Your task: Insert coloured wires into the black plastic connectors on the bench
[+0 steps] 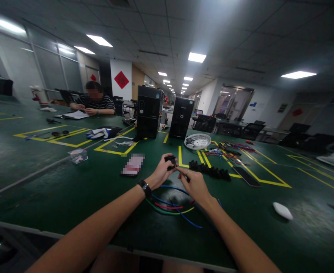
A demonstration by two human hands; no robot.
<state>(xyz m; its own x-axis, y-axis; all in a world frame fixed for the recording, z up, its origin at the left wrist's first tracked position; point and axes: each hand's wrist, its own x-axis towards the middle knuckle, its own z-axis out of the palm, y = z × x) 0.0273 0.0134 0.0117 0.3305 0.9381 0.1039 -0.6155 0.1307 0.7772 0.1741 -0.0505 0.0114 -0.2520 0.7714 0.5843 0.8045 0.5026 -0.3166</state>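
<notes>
My left hand (pixel 162 172), with a dark watch on its wrist, is closed around a small black block-like part (pixel 171 160), held above the green table. My right hand (pixel 194 185) meets it from the right. Its index finger reaches to the part's near side, the other fingers are curled, and anything pinched there is too small to make out. Below both hands lie loose coiled wires (pixel 168 206) in blue, red, green and yellow. Just beyond my right hand a row of similar black parts (pixel 209 170) rests on the table.
Two black computer cases (pixel 149 112) stand at the back. A white round basket (pixel 197 141), wire bundles (pixel 235 149), a dark flat plate (pixel 245 176) and a white object (pixel 283 211) lie rightward. A phone-like object (pixel 133 165) and clear box (pixel 78 156) are left. Another person (pixel 94 102) sits far left.
</notes>
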